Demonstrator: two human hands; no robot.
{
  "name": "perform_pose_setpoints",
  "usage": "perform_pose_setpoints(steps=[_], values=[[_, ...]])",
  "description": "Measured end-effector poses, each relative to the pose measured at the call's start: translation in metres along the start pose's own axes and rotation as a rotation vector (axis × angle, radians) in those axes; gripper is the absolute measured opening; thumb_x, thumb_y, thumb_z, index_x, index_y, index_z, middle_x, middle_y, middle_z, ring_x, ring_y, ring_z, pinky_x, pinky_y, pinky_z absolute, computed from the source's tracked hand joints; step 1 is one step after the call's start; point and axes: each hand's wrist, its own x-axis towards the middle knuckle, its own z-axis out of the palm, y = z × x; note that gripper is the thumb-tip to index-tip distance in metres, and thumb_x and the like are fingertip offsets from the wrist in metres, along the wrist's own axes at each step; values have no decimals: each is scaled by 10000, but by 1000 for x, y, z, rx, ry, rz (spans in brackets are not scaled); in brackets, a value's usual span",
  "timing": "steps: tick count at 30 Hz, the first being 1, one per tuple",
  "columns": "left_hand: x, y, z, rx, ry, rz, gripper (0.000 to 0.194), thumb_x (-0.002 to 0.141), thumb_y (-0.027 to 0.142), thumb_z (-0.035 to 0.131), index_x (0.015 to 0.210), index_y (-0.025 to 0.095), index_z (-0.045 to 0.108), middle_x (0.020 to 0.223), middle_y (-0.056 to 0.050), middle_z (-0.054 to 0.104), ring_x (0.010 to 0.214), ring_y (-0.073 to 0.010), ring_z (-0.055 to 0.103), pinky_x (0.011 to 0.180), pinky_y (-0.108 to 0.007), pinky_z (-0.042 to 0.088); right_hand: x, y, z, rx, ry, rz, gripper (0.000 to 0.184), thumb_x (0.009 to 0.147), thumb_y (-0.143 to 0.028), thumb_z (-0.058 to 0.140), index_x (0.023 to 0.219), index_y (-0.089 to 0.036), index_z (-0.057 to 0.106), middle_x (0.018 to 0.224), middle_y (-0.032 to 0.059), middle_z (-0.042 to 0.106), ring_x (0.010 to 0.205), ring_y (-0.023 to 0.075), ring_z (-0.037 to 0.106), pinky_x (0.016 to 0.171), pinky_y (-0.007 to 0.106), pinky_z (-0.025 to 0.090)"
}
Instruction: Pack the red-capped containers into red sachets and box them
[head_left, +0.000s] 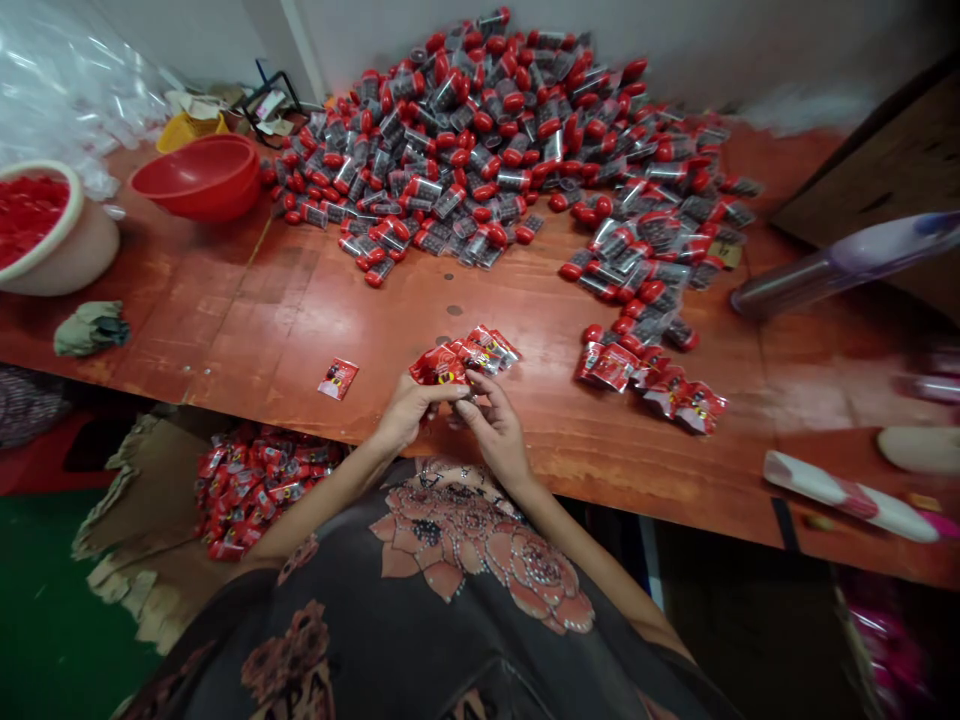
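Observation:
My left hand [406,408] is closed on a printed red sachet [437,367] above the table's near edge. From the other side my right hand [496,424] meets it, thumb and fingers pinched together close to the left thumb; what lies between those fingertips is mostly hidden. Just beyond the hands, several more red sachets [496,346] overlap in a small row. One single sachet [337,379] lies flat to the left. Over to the right, a group of sachets [613,367] rests against clear tubes with red caps [654,292].
A large heap of red-capped tubes [480,150] fills the table's back. At left stand a red bowl [199,180], a white tub [82,235] and a crumpled cloth [91,328]. A carton of sachets [255,490] sits below the edge. A clear cylinder [817,275] is at right.

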Motion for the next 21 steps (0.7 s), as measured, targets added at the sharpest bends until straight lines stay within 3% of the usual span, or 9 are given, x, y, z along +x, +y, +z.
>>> perform_pose_setpoints(steps=[4, 9, 15, 21], values=[[-2, -1, 7, -26, 62, 25, 263, 564, 253, 839, 622, 179, 593, 536, 46, 501, 412, -51, 338, 389, -237, 218, 5, 2, -7, -112, -18, -52, 487, 836, -303, 666, 1305, -386, 562, 1248, 33, 620, 1093, 226, 618, 999, 491, 515], [-6, -6, 17, -56, 16, 2, 291, 538, 246, 850, 741, 183, 650, 605, 41, 575, 435, -53, 371, 397, -224, 244, 6, 9, -8, -28, 119, -32, 465, 822, -305, 675, 1273, -343, 571, 1165, 36, 667, 961, 194, 658, 927, 452, 550], [-1, -4, 13, -68, 57, 50, 326, 605, 340, 837, 619, 185, 550, 489, 72, 455, 393, -48, 327, 369, -217, 217, 7, 6, -15, 68, 103, 12, 429, 746, -284, 740, 1164, -323, 651, 1084, 12, 713, 932, 191, 670, 902, 424, 551], [-5, -18, 17, -72, 0, -14, 313, 581, 329, 841, 647, 173, 578, 497, 68, 489, 377, -47, 353, 351, -207, 228, 5, 8, -21, 48, 232, 36, 268, 692, -296, 786, 942, -244, 705, 897, -3, 726, 793, 164, 654, 771, 337, 542]])
